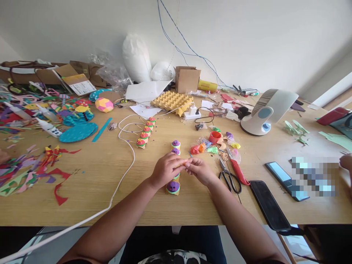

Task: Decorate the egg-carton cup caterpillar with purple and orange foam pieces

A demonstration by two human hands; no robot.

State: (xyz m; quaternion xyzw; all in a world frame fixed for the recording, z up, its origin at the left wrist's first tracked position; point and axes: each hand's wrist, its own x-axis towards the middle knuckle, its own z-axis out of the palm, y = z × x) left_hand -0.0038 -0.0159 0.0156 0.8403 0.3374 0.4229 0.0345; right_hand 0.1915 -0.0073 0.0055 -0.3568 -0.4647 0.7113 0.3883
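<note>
Both of my hands meet over a strip of egg-carton cups (173, 188) topped with purple and green clay. My left hand (167, 168) is closed in a pinch, its fingertips against those of my right hand (200, 170), which also pinches. Between the fingertips shows a small bit of orange clay (184, 163). My hands hide the strip's middle cups. A second cup strip (146, 132), with red and green tops, stands further back to the left. Right of my hands lie bagged colored clay (195, 149), a red clay ring (215, 137) and black-handled scissors (230, 179).
A red-handled cutter (238, 170) and phones (271, 205) lie to the right, before a white fan (268, 112). A white cable (121, 181) crosses the left side. Paper scraps (24, 172) cover the far left. Another person's hand (347, 164) shows at the right edge.
</note>
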